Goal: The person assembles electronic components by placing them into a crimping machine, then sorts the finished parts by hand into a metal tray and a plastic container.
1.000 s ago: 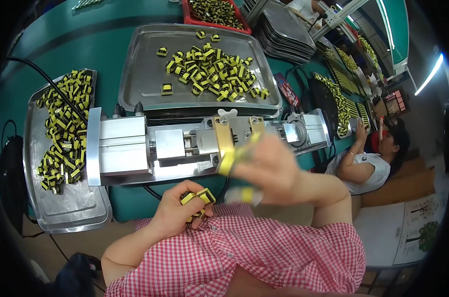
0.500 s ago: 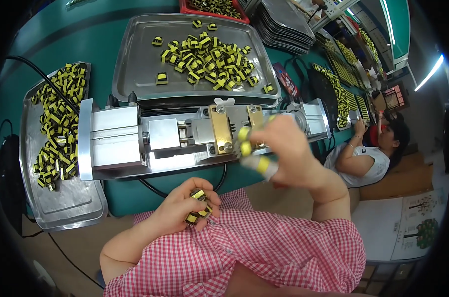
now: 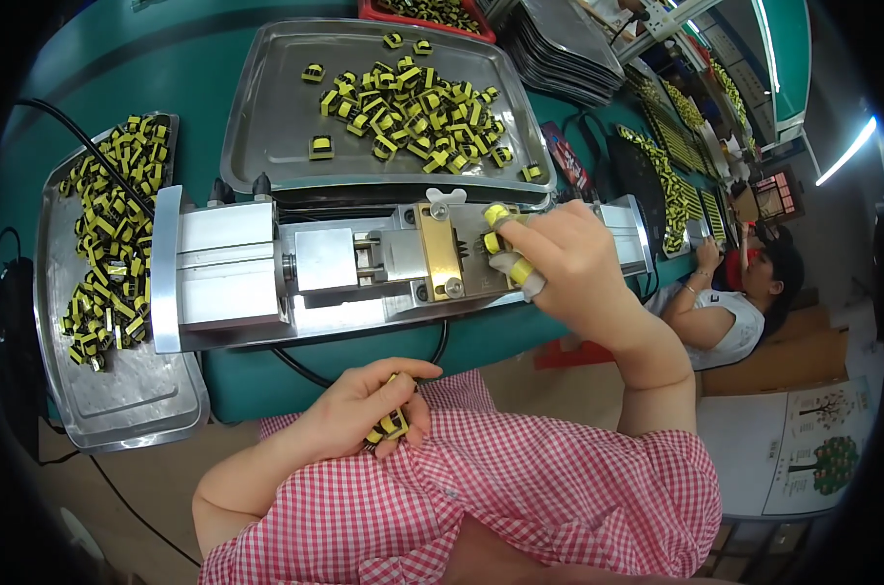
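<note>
Low in front of my body, my left hand [image 3: 356, 402] curls around a few small yellow-and-black transformers [image 3: 391, 425]. Its fingers partly cover them. My right hand [image 3: 576, 268], with yellow and whitish wraps on the thumb and a fingertip, pinches one transformer [image 3: 491, 243] at the middle of a long metal bench fixture [image 3: 334, 261]. That part lies beside dark pointed teeth next to a brass-coloured block [image 3: 440, 252]. The right hand hides the fixture's second brass-coloured block, and whether the part touches the teeth I cannot tell.
Behind the fixture, a metal tray [image 3: 276, 161] carries a heap of transformers; another tray [image 3: 159, 419] of them stands left. A red bin [image 3: 481, 32], stacked metal trays [image 3: 564, 54] and black cables [image 3: 81, 146] are around. A co-worker [image 3: 720, 312] sits at the right.
My right hand has moved slightly right and down onto the fixture with its transformer. My left index finger has stretched out while the hand keeps its transformers.
</note>
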Available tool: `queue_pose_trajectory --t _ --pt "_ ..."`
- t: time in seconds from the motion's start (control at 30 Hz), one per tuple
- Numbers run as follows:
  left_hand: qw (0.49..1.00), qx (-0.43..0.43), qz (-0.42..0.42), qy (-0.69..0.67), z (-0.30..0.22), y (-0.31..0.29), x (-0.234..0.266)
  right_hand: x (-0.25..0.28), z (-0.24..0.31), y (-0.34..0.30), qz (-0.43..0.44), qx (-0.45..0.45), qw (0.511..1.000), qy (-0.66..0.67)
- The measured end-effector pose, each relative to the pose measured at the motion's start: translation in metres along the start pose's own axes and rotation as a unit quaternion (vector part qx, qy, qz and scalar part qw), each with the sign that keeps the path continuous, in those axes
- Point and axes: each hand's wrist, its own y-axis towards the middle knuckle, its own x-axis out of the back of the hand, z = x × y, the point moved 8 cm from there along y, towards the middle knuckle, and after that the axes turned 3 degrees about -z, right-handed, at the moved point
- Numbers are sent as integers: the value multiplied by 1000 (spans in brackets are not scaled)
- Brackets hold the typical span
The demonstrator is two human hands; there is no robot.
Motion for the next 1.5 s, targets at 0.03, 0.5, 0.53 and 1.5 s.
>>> queue_pose_trajectory --t 0.03,0.5,0.53,1.5 --pt "1000 0 0 -1 1 1 0 1 5 0 -14 29 999 -27" --pt "1000 -6 -10 -28 2 4 1 -5 24 -8 -57 24 997 -50" --pt "1000 -2 -11 -28 5 4 2 -5 28 -7 -43 22 996 -77" --pt "985 -123 -116 -22 -10 -10 14 -48 -8 -59 -4 -348 511 786"
